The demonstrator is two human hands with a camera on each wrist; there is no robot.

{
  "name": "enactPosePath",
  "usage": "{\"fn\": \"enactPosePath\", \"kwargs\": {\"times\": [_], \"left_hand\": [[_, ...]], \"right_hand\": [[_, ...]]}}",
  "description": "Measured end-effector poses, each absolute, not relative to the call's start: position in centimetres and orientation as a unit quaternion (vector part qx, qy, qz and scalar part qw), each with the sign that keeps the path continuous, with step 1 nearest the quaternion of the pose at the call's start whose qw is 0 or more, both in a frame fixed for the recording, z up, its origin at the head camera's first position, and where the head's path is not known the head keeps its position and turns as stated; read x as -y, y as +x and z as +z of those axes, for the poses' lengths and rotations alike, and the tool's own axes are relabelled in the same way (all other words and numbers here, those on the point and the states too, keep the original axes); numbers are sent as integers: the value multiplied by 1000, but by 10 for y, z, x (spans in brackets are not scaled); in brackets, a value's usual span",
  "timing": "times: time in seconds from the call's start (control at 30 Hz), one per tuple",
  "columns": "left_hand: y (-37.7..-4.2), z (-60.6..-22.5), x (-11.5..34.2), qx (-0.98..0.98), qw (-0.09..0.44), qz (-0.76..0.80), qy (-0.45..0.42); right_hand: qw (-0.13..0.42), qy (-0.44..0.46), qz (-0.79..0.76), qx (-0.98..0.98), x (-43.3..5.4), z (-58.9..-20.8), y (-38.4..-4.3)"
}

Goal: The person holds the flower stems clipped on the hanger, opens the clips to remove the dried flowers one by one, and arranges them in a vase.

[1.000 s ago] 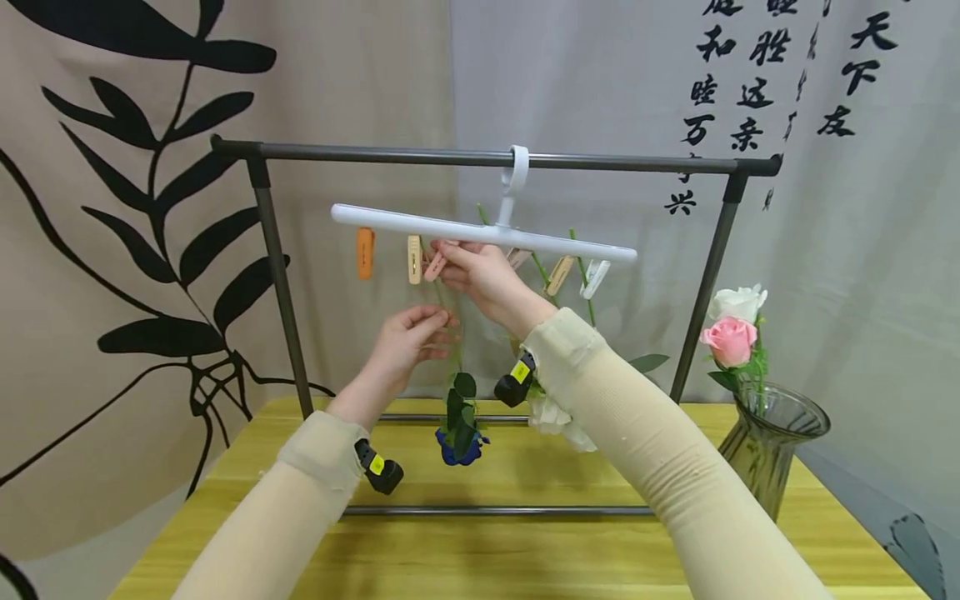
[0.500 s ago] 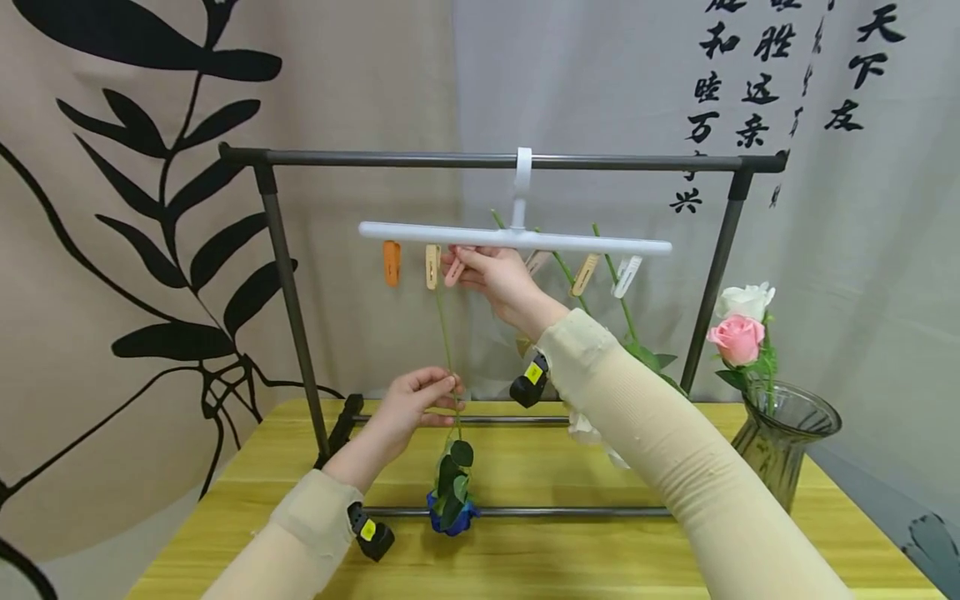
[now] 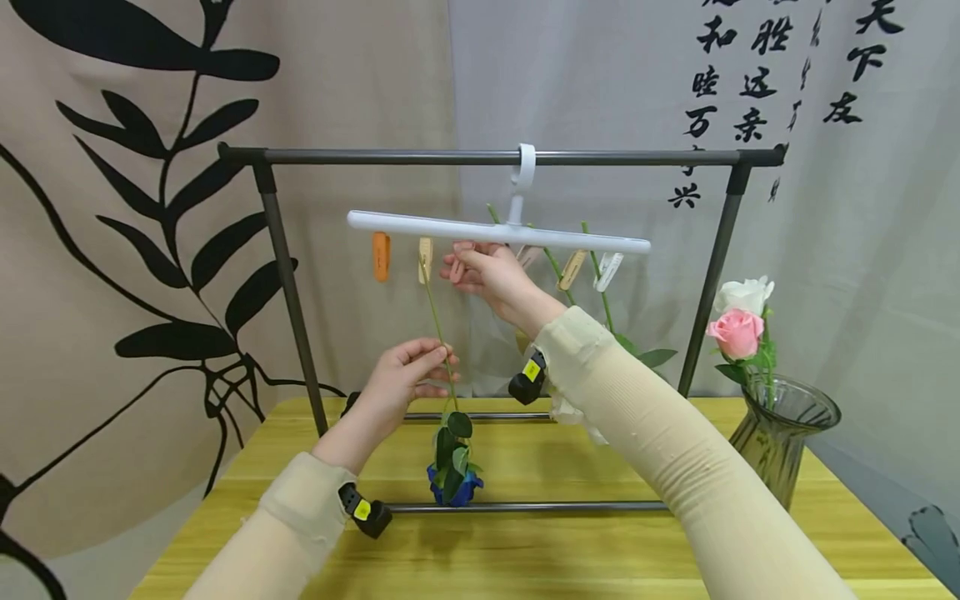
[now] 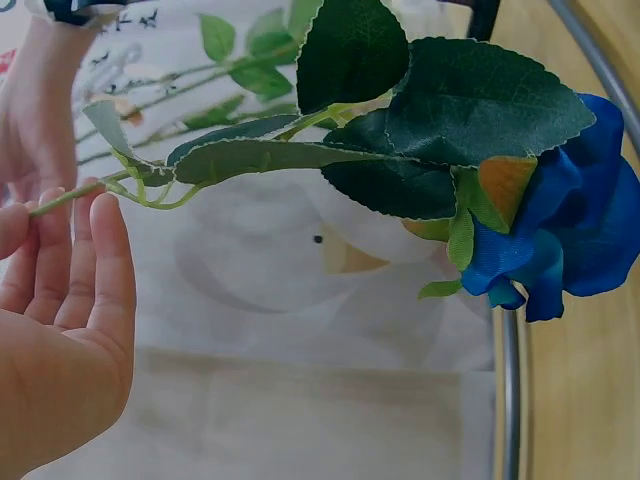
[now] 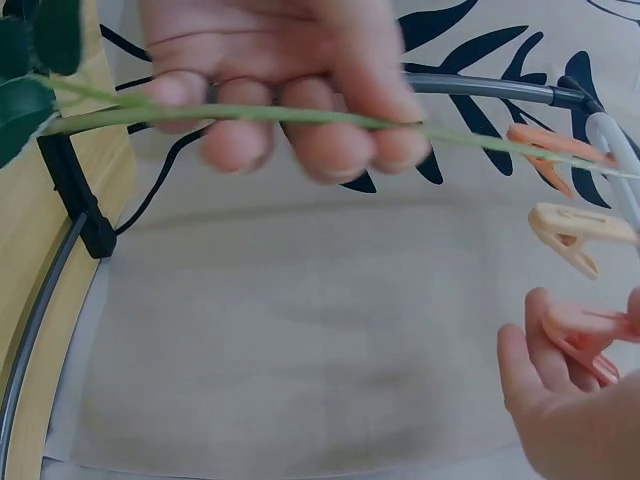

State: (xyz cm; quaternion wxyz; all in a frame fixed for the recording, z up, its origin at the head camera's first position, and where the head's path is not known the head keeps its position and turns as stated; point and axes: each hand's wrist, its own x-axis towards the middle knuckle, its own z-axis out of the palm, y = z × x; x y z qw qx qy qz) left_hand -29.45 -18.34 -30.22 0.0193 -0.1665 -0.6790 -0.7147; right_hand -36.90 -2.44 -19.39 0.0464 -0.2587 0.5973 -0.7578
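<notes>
An artificial blue rose (image 3: 455, 485) hangs head down, its green stem (image 3: 433, 308) rising from dark leaves (image 4: 490, 100). My left hand (image 3: 397, 383) pinches that stem between thumb and fingers. The stem's upper end overlaps the cream clothespin (image 3: 425, 260) in the head view. Higher up, my right hand (image 3: 501, 279) pinches a pink clothespin (image 5: 585, 335) under the white hanger (image 3: 427, 225). In the right wrist view the stem passes above this clothespin, apart from it. An orange clothespin (image 3: 381, 257) hangs at the hanger's left end.
The hanger hooks over a dark metal rack (image 3: 375, 157) on a wooden table (image 3: 525, 554). Several more clothespins, including a white one (image 3: 607, 272), hang to the right with flower stems. A glass vase (image 3: 780, 442) with a pink rose (image 3: 738, 333) and a white rose stands at the right.
My left hand lowered the blue rose, then raised it slightly, its stem top now left of the pink clothespin. The hanger swung a little. My right hand stayed at the pink clothespin.
</notes>
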Motion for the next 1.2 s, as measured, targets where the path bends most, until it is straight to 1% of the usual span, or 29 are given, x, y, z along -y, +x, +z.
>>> {"fn": "enactPosePath", "kwargs": {"times": [0.2, 0.3, 0.47, 0.53, 0.57, 0.63, 0.67, 0.8, 0.87, 0.9, 0.97, 1.03, 1.13, 1.2], "left_hand": [[-292, -288, 183, 673, 32, -715, -184], [-289, -280, 183, 667, 40, -719, -191], [-285, -269, 186, 658, 58, -724, -201], [-283, -265, 188, 662, 67, -719, -200], [-283, -264, 188, 668, 71, -714, -199], [-282, -261, 189, 679, 79, -704, -195], [-282, -260, 188, 685, 82, -698, -194], [-281, -255, 182, 702, 89, -681, -190], [-280, -254, 179, 706, 91, -675, -193], [-280, -253, 177, 709, 92, -671, -196], [-279, -252, 173, 712, 90, -666, -205], [-277, -252, 170, 714, 86, -660, -216], [-274, -253, 164, 715, 76, -656, -231], [-272, -253, 161, 714, 71, -654, -239]], "right_hand": [[60, -239, -768, -591, 25, -196, -367], [76, -239, -766, -592, 23, -200, -362], [105, -271, -711, -640, 9, -221, -343], [91, -299, -666, -677, 0, -233, -334], [69, -316, -638, -699, -5, -239, -329], [-8, -369, -567, -736, -14, -250, -320], [-62, -400, -520, -752, -19, -255, -316], [-318, -514, -289, -742, -35, -268, -306], [-412, -556, -185, -698, -39, -272, -306], [-446, -572, -140, -674, -40, -273, -306], [-502, -592, -65, -628, -40, -274, -307], [-540, -603, -9, -587, -40, -275, -307], [-579, -609, 39, -541, -40, -277, -307], [-589, -614, 52, -523, -41, -279, -306]]}}
